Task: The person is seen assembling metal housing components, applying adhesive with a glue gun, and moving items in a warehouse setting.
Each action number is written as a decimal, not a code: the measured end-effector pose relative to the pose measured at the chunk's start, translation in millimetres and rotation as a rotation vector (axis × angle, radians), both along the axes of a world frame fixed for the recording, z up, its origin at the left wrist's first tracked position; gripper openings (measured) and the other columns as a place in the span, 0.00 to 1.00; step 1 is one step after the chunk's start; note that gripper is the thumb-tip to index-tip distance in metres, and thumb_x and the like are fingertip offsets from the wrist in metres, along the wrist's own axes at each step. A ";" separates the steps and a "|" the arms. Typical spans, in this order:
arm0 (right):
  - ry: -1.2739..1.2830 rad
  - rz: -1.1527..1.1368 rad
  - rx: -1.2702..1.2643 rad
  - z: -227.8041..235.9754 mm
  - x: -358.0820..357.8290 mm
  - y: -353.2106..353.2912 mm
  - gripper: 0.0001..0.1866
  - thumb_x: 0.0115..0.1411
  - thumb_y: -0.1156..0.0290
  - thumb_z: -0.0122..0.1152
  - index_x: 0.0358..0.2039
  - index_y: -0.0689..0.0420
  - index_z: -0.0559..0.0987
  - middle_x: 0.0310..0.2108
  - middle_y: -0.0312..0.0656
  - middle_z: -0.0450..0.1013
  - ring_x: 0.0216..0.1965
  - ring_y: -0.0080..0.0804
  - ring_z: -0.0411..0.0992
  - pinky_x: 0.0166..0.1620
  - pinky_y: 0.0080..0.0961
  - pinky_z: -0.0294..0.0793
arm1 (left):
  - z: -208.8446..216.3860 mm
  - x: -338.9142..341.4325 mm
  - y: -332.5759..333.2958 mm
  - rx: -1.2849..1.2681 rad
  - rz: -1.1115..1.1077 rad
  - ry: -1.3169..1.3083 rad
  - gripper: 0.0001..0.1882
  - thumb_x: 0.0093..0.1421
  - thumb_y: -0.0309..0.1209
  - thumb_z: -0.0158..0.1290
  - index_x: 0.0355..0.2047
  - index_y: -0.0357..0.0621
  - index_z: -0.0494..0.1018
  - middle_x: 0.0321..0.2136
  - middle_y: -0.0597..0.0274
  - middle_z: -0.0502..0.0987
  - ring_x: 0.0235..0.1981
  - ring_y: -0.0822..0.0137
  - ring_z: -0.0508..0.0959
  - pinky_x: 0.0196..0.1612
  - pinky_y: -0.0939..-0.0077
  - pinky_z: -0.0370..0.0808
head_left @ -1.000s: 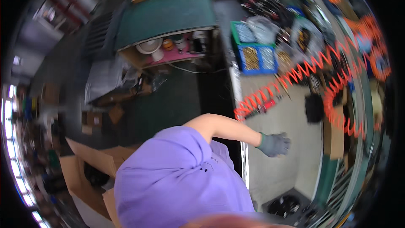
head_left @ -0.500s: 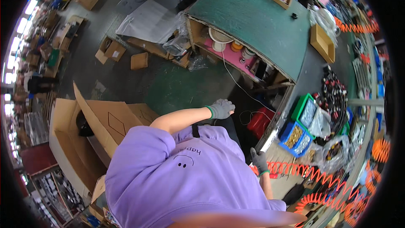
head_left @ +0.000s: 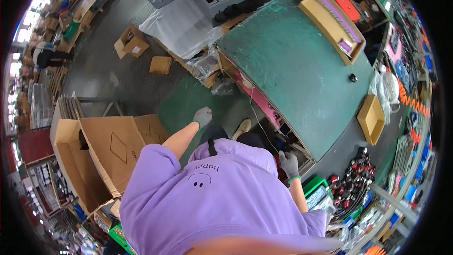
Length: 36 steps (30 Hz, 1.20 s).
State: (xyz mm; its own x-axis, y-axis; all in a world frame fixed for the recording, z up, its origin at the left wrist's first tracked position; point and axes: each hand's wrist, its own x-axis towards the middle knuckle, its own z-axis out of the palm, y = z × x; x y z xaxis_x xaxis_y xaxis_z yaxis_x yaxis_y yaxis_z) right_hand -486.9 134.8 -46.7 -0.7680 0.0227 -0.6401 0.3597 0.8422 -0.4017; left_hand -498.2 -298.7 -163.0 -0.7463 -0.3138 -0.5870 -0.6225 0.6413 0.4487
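Note:
My left hand (head_left: 203,117), in a grey glove with a green cuff, is held out over the floor with its fingers curled in. Nothing shows in it. An open cardboard box (head_left: 113,148) stands to its left. At my right side hangs my right hand (head_left: 289,164), gloved the same way, fingers slightly apart and seemingly holding nothing. It is close to the near corner of a green-topped workbench (head_left: 288,75); whether it touches the bench I cannot tell.
On the bench lie a long tray (head_left: 332,28) with purple strips and a small black part (head_left: 353,78). A shallow yellow-brown box (head_left: 371,119) and a green bin (head_left: 315,186) are at the right. A small carton (head_left: 161,65) sits on the floor ahead. A white cable (head_left: 257,118) hangs beside the bench.
My body has moved forward and turned, so the bench now appears larger and nearer. My left arm has swung outward to the left. A shoe has come into view ahead of me.

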 end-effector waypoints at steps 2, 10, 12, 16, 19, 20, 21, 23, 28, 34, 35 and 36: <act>0.068 0.286 -0.019 -1.9 -42.1 -20.8 0.23 0.58 0.50 0.50 0.23 0.59 0.77 0.25 0.57 0.73 0.31 0.59 0.72 0.34 0.49 0.69 | -15.1 -18.2 -1.8 -0.020 0.110 0.152 0.12 0.55 0.34 0.46 0.36 0.44 0.74 0.35 0.46 0.77 0.40 0.49 0.77 0.43 0.61 0.73; -0.067 0.507 -0.317 -72.3 -134.4 -189.8 0.24 0.56 0.51 0.55 0.43 0.59 0.74 0.35 0.53 0.76 0.38 0.54 0.74 0.43 0.44 0.73 | -71.6 -44.6 -17.2 0.115 0.215 0.123 0.14 0.55 0.28 0.48 0.42 0.44 0.71 0.36 0.53 0.77 0.39 0.55 0.77 0.41 0.70 0.72; -0.193 0.580 -0.204 -119.1 -140.6 -238.5 0.31 0.55 0.50 0.56 0.51 0.60 0.68 0.37 0.56 0.75 0.40 0.54 0.74 0.45 0.43 0.72 | -96.0 -55.6 -36.4 0.146 0.287 -0.002 0.13 0.55 0.29 0.49 0.41 0.44 0.71 0.35 0.53 0.77 0.39 0.55 0.77 0.41 0.69 0.72; -0.331 0.445 -0.197 -241.4 -149.1 -317.8 0.40 0.51 0.49 0.63 0.59 0.58 0.62 0.48 0.57 0.71 0.50 0.51 0.70 0.52 0.38 0.68 | -142.6 -61.1 -80.6 0.214 0.289 0.068 0.17 0.56 0.29 0.47 0.47 0.47 0.66 0.35 0.49 0.75 0.38 0.50 0.77 0.41 0.59 0.72; -0.378 0.373 -0.045 -354.1 -153.1 -364.9 0.45 0.50 0.51 0.64 0.63 0.58 0.56 0.55 0.62 0.63 0.57 0.53 0.63 0.57 0.38 0.63 | -183.3 -68.4 -108.6 0.107 0.501 -0.005 0.25 0.55 0.26 0.49 0.54 0.46 0.60 0.36 0.49 0.74 0.39 0.54 0.77 0.42 0.65 0.72; -0.366 0.385 -0.028 -394.6 -157.2 -378.9 0.46 0.50 0.51 0.65 0.63 0.59 0.56 0.56 0.63 0.61 0.58 0.53 0.62 0.58 0.37 0.62 | -199.2 -71.2 -120.8 0.133 0.573 0.117 0.27 0.55 0.25 0.50 0.56 0.46 0.57 0.38 0.50 0.73 0.39 0.55 0.77 0.43 0.66 0.72; -0.357 0.394 -0.005 -434.3 -164.2 -389.6 0.47 0.49 0.52 0.66 0.63 0.61 0.55 0.57 0.64 0.59 0.58 0.54 0.61 0.58 0.37 0.62 | -215.6 -75.2 -131.3 0.142 0.631 0.242 0.30 0.54 0.24 0.50 0.57 0.45 0.55 0.40 0.50 0.72 0.40 0.56 0.76 0.43 0.68 0.72; -0.357 0.232 0.114 -496.4 -170.6 -398.0 0.47 0.50 0.51 0.65 0.62 0.64 0.54 0.59 0.67 0.55 0.61 0.54 0.58 0.61 0.37 0.58 | -242.8 -79.3 -143.5 0.311 0.808 0.524 0.34 0.53 0.18 0.51 0.60 0.42 0.52 0.45 0.52 0.69 0.44 0.62 0.74 0.46 0.71 0.70; -0.254 0.208 0.267 -618.7 -206.9 -425.0 0.57 0.49 0.46 0.63 0.66 0.56 0.39 0.61 0.62 0.53 0.61 0.60 0.55 0.61 0.47 0.56 | -271.2 -73.7 -140.9 0.297 0.835 0.351 0.32 0.54 0.19 0.50 0.59 0.36 0.53 0.48 0.52 0.66 0.44 0.64 0.72 0.49 0.71 0.69; -0.267 0.204 0.288 -718.0 -222.2 -443.2 0.52 0.50 0.47 0.62 0.65 0.57 0.45 0.58 0.61 0.57 0.58 0.60 0.58 0.58 0.47 0.59 | -272.5 -79.3 -151.1 0.492 0.901 0.233 0.30 0.56 0.21 0.50 0.58 0.32 0.52 0.49 0.51 0.65 0.42 0.67 0.72 0.48 0.72 0.68; -0.277 0.206 0.277 -725.7 -221.5 -442.8 0.51 0.50 0.48 0.62 0.65 0.57 0.46 0.58 0.61 0.58 0.57 0.60 0.59 0.58 0.47 0.60 | -271.6 -80.5 -153.7 0.506 0.916 0.209 0.30 0.56 0.22 0.50 0.58 0.31 0.52 0.49 0.51 0.65 0.42 0.67 0.72 0.48 0.72 0.68; -0.286 0.205 0.260 -728.4 -219.0 -441.2 0.50 0.50 0.48 0.62 0.64 0.57 0.47 0.58 0.61 0.58 0.57 0.60 0.59 0.57 0.47 0.60 | -270.6 -82.0 -155.1 0.537 0.952 0.178 0.30 0.56 0.22 0.50 0.58 0.31 0.52 0.49 0.50 0.65 0.41 0.67 0.72 0.48 0.72 0.68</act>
